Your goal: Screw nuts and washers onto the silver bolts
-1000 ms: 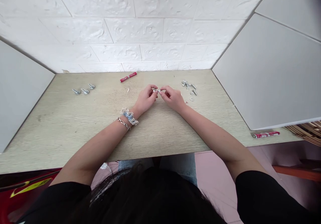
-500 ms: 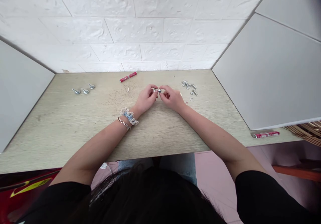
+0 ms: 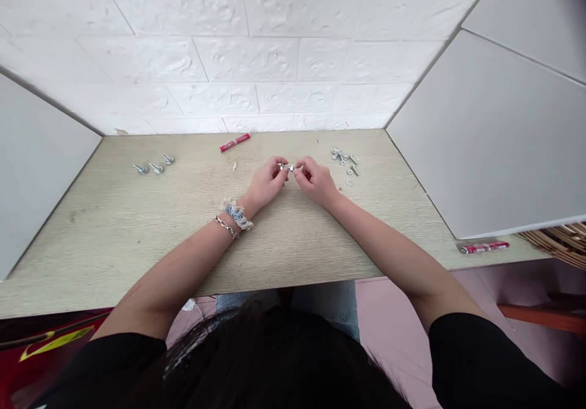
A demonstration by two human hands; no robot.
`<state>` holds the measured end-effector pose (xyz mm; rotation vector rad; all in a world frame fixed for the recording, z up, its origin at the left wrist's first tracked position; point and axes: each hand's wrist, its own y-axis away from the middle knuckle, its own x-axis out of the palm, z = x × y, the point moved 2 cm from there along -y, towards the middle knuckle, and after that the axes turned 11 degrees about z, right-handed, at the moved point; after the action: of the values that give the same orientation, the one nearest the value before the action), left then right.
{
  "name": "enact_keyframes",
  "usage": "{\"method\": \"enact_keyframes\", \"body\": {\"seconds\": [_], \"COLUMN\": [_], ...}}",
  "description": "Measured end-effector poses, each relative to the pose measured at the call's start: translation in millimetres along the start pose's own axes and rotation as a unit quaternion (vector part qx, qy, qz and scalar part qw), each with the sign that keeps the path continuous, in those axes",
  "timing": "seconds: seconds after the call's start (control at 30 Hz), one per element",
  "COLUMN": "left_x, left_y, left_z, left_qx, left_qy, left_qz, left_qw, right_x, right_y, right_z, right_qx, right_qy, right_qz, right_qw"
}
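My left hand (image 3: 267, 181) is closed in a pinch on a small silver bolt (image 3: 282, 166), mostly hidden by the fingers. Facing it, the fingertips of my right hand (image 3: 317, 182) are pinched at a silver nut (image 3: 292, 168) in line with the bolt. How far the nut sits on the thread is too small to tell. Off to the left lie three bolts fitted with washers (image 3: 155, 168). Beyond my right hand rests a loose pile of bolts and nuts (image 3: 339, 154), with a thin ring washer (image 3: 349, 183) close by.
A red tube (image 3: 234, 143) lies near the white brick wall (image 3: 274, 55), and another red tube (image 3: 484, 247) is at the right front edge. Grey panels (image 3: 503, 134) flank the wooden table (image 3: 274, 244). A wicker basket (image 3: 561, 244) stands at the far right.
My right fingers have shifted slightly at the nut and drawn a little to the right, so more of the nut shows. My left hand has hardly moved.
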<state>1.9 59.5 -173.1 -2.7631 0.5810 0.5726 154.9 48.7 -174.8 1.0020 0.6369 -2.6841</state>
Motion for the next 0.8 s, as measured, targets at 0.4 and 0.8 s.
{"method": "enact_keyframes", "body": {"seconds": [0.4, 0.8], "left_x": [-0.3, 0.1], "left_y": [0.0, -1.1], "left_z": [-1.3, 3.3], "left_qx": [-0.004, -0.001], "left_qy": [-0.026, -0.019], "left_qz": [0.009, 0.005], "left_qw": [1.0, 1.0], "right_x": [0.4, 3.3], "right_y": [-2.1, -1.3], "right_z": [-3.0, -1.0], "right_qx": [0.016, -0.002], "right_qy": [0.014, 0.014], "right_qz": [0.002, 0.008], "right_qw": [1.0, 1.0]}}
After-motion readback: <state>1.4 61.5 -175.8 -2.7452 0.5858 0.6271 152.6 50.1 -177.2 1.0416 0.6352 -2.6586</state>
